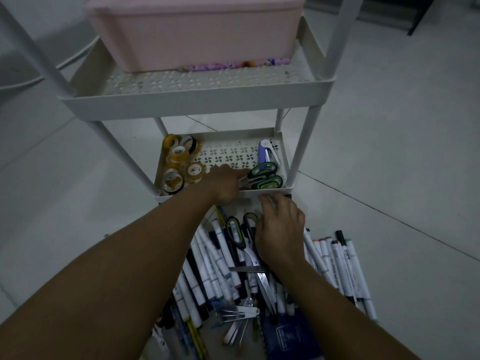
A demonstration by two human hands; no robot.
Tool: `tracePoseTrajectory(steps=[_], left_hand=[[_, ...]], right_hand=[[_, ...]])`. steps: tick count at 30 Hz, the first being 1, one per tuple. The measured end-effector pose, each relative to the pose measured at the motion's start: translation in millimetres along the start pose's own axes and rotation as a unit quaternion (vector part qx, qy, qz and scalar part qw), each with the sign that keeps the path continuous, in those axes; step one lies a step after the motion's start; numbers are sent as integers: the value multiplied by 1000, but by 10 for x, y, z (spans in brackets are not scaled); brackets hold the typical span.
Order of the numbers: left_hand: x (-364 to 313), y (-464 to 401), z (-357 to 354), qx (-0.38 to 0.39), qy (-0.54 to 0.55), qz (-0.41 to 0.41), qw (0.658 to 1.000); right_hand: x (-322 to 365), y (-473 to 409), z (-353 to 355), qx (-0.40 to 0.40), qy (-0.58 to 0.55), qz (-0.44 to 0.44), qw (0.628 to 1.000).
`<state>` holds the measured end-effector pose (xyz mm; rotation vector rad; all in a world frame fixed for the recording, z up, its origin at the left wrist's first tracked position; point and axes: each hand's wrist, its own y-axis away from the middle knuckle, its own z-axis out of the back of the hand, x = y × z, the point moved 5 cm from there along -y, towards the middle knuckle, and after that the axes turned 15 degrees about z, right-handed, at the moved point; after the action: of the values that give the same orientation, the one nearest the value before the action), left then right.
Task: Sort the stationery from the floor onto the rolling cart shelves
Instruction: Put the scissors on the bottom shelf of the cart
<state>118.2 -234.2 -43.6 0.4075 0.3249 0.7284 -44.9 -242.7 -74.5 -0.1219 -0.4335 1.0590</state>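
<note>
**Left hand at the scissors on the lower cart shelf, right hand over the floor pile**

The left hand [225, 185] reaches over the near rim of the lower shelf [270, 133] of the white rolling cart [197, 100]; its fingers are curled onto the blade end of the green-handled scissors [265, 175], which lie at the near right of that shelf with the handles pointing right; just beyond them, at the far right of the shelf, lies a purple stapler-like tool [265, 153]; the left side of the shelf holds a cluster of tape rolls [179, 165], some clear, some yellowish.

The right hand [279, 229] hangs palm down over the near pile on the floor [389, 152], its fingers loosely bent and slightly apart; whether they touch anything beneath cannot be told; just left of it lies a second pair of scissors [235, 231] with dark handles, blades running toward the near side; around and under them lie many white markers [218, 255], with another row of markers [340, 261] to the right of the wrist; nearer still lie metal clips [241, 311] and a dark blue booklet [288, 336].

On the upper shelf [197, 81] stands a pink box [197, 29], with a strip of floral pattern showing at its near bottom edge.
</note>
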Motion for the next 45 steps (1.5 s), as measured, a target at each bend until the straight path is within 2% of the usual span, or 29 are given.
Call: tracePoseTrajectory(steps=[4,7,11,13,18,24,26,31,33,38,45], left_hand=[[77,37,-52,-8,14,19,1000],[230,155,-34,-81,114,13,990],[455,503,51,-210,238,23,948],[562,727,70,-234,295,38,925],[978,1299,-14,-241,357,128,893],[1475,1897,-444,-196,412,247,855],[1639,2061,-622,-187,442,289,829],[1975,2439,-1078,-186,516,404,732],[2023,2538,-1248,-179,527,431,710],[1920,2626,-1390,-186,496,412,741],[1878,2616,-1387,-207,478,379,765]], right_hand=[[21,10,15,-12,-2,2,1000],[58,36,18,-24,-4,9,1000],[149,82,14,-26,-8,22,999],[216,97,45,-23,-11,27,999],[484,98,143,-29,-36,55,997],[931,132,134,4,-72,85,994],[1144,165,95,26,-85,104,991],[1641,379,-150,109,-137,152,973],[1786,471,-250,150,-151,159,964],[2040,625,-374,222,-142,149,953],[2066,668,-462,241,-103,123,957]])
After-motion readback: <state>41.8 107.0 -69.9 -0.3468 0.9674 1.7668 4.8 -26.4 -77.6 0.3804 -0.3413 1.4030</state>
